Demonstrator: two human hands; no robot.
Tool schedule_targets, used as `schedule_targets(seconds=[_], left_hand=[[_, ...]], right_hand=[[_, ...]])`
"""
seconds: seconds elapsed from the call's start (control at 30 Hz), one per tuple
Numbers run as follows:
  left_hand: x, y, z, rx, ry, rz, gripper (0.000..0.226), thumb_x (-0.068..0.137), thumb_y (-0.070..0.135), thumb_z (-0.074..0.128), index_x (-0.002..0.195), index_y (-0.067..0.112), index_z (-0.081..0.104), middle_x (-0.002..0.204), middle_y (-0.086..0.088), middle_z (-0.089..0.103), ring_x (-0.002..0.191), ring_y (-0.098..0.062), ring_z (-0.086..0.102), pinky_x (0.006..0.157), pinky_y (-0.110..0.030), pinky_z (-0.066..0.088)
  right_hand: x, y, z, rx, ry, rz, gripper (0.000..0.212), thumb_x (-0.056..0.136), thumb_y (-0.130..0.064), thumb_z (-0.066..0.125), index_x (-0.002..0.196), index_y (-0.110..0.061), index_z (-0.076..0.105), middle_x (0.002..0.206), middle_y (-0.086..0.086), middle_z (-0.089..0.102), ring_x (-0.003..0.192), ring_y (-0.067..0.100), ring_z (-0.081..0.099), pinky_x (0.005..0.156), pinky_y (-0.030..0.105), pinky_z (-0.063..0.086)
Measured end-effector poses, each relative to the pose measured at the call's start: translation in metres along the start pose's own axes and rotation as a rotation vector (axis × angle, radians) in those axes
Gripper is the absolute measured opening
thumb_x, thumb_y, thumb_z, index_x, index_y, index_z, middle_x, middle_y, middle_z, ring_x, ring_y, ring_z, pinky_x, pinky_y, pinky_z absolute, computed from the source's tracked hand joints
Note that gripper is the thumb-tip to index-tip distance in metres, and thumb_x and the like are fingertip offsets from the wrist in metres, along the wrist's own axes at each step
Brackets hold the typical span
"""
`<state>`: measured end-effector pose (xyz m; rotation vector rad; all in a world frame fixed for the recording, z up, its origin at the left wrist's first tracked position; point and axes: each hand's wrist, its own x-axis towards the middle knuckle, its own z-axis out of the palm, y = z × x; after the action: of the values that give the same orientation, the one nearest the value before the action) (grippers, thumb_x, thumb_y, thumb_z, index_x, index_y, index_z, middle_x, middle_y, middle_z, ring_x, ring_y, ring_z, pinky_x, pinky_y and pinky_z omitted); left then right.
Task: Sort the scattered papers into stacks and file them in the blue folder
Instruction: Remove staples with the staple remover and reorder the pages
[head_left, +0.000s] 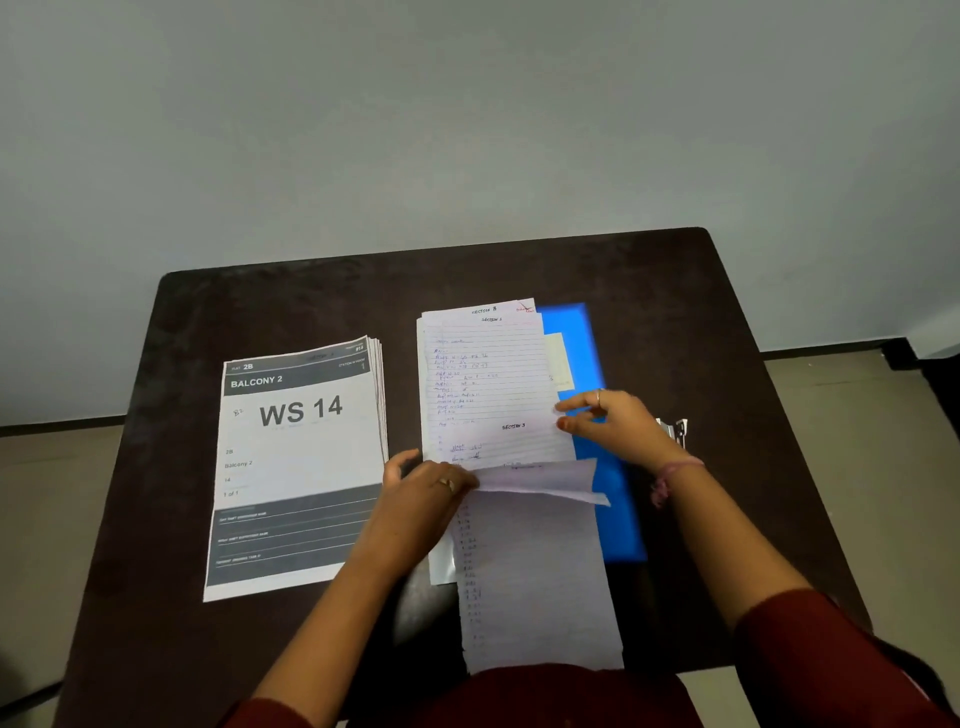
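Left hand (423, 486) pinches the folded lower edge of a handwritten ruled sheet (540, 480), thumb and curled fingers closed on the paper near the middle of the dark table (291, 301). Right hand (618, 426) rests with fingers extended and relaxed on the right margin of the handwritten stack (488, 384), grasping nothing; a ring shows on one finger and a pink band on the wrist. Headings on the lined pages read "SECTION B", "SECTION 1" and "SECTION 3", with a red mark at the top right corner; the rest of the handwriting is too small to read. A long lined sheet (540, 582) runs from under the fold to the table's near edge. The blue folder (615, 499) lies open beneath and to the right of these pages, mostly covered by them. Toward the left side of the table sits a squared stack of printed forms (301, 467), well apart from the folder; its top page reads "2B", "BALCONY 2", "WS 14", "Balcony 2", "14" and "1 of 1". A small metal clip (675, 431) lies near the right edge, just behind the right wrist. Dark red sleeves fill the near corners of the scene.
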<state>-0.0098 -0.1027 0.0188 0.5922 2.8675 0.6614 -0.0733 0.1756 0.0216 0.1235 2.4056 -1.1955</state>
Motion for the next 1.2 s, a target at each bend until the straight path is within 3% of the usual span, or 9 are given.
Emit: schedule_targets(seconds=[0.1, 0.23, 0.4, 0.57, 0.67, 0.83, 0.93, 1.03, 1.2], left_hand=[[-0.003, 0.003, 0.007, -0.084, -0.002, -0.144, 0.024, 0.097, 0.025, 0.053, 0.120, 0.023, 0.063, 0.113, 0.010, 0.068, 0.121, -0.018, 0.052, 0.103, -0.014, 0.003], [-0.006, 0.005, 0.002, -0.085, -0.032, -0.086, 0.031, 0.090, 0.012, 0.064, 0.116, 0.031, 0.065, 0.106, 0.016, 0.068, 0.112, -0.012, 0.057, 0.103, -0.007, -0.007], [-0.011, -0.001, 0.011, -0.035, -0.012, -0.038, 0.017, 0.085, 0.019, 0.056, 0.092, 0.032, 0.064, 0.121, 0.016, 0.058, 0.120, -0.019, 0.051, 0.111, -0.017, -0.007], [-0.010, 0.004, 0.007, 0.007, 0.054, 0.084, 0.032, 0.060, 0.001, 0.084, 0.075, 0.022, 0.064, 0.138, -0.006, 0.045, 0.127, -0.022, 0.039, 0.103, -0.047, 0.027], [-0.009, 0.004, 0.007, -0.003, 0.044, 0.061, 0.031, 0.061, 0.002, 0.083, 0.075, 0.022, 0.065, 0.142, -0.008, 0.046, 0.132, -0.022, 0.035, 0.103, -0.049, 0.026], [-0.006, -0.007, 0.013, -0.032, 0.070, 0.096, 0.016, 0.071, 0.012, 0.066, 0.079, 0.025, 0.066, 0.109, 0.005, 0.068, 0.118, -0.010, 0.045, 0.111, -0.030, 0.008], [-0.006, -0.008, 0.014, -0.073, 0.066, 0.096, 0.013, 0.071, 0.016, 0.060, 0.079, 0.026, 0.064, 0.083, 0.012, 0.068, 0.098, -0.003, 0.051, 0.105, -0.031, 0.017], [-0.005, -0.002, 0.013, -0.128, 0.015, -0.029, 0.014, 0.083, 0.007, 0.065, 0.087, 0.021, 0.066, 0.091, 0.010, 0.068, 0.103, -0.003, 0.052, 0.115, -0.038, 0.013], [-0.013, 0.003, 0.020, -0.210, 0.059, -0.187, 0.019, 0.095, 0.017, 0.056, 0.114, 0.012, 0.058, 0.115, 0.004, 0.065, 0.128, -0.014, 0.037, 0.110, -0.010, -0.006]], right_hand=[[0.024, 0.003, 0.006, -0.226, -0.030, 0.021, 0.035, 0.082, -0.025, 0.075, 0.115, -0.018, 0.066, 0.108, -0.004, 0.064, 0.089, 0.009, 0.057, 0.084, 0.020, 0.047], [0.032, -0.003, 0.009, -0.327, -0.026, 0.015, 0.019, 0.081, -0.018, 0.073, 0.099, -0.022, 0.069, 0.082, -0.011, 0.065, 0.082, 0.013, 0.062, 0.085, 0.032, 0.052], [0.019, -0.012, 0.007, -0.587, 0.007, -0.071, 0.018, 0.090, -0.030, 0.064, 0.104, -0.026, 0.073, 0.107, -0.008, 0.071, 0.101, 0.015, 0.063, 0.096, 0.035, 0.043], [-0.006, -0.010, 0.005, -0.698, 0.056, -0.223, 0.020, 0.090, -0.033, 0.062, 0.106, -0.032, 0.073, 0.118, -0.009, 0.068, 0.111, 0.013, 0.061, 0.094, 0.032, 0.046], [-0.023, -0.009, -0.002, -0.513, -0.073, -0.222, 0.017, 0.084, -0.029, 0.071, 0.100, -0.033, 0.075, 0.138, -0.006, 0.054, 0.118, 0.012, 0.057, 0.102, 0.029, 0.043], [-0.047, -0.013, -0.018, 0.100, -0.525, -0.082, 0.012, 0.073, -0.030, 0.078, 0.084, -0.034, 0.078, 0.120, -0.012, 0.066, 0.115, 0.003, 0.058, 0.100, 0.024, 0.044], [-0.033, -0.008, -0.012, 0.208, -0.285, -0.042, 0.016, 0.079, -0.029, 0.071, 0.093, -0.025, 0.076, 0.106, -0.010, 0.072, 0.102, 0.004, 0.065, 0.095, 0.025, 0.050], [-0.005, -0.006, 0.002, -0.176, -0.037, -0.072, 0.024, 0.085, -0.026, 0.070, 0.110, -0.026, 0.069, 0.112, -0.006, 0.067, 0.096, 0.007, 0.061, 0.087, 0.021, 0.047], [0.028, -0.017, 0.011, -0.490, -0.112, -0.108, 0.039, 0.085, -0.032, 0.070, 0.123, -0.025, 0.061, 0.122, -0.005, 0.061, 0.110, 0.014, 0.054, 0.094, 0.029, 0.041]])
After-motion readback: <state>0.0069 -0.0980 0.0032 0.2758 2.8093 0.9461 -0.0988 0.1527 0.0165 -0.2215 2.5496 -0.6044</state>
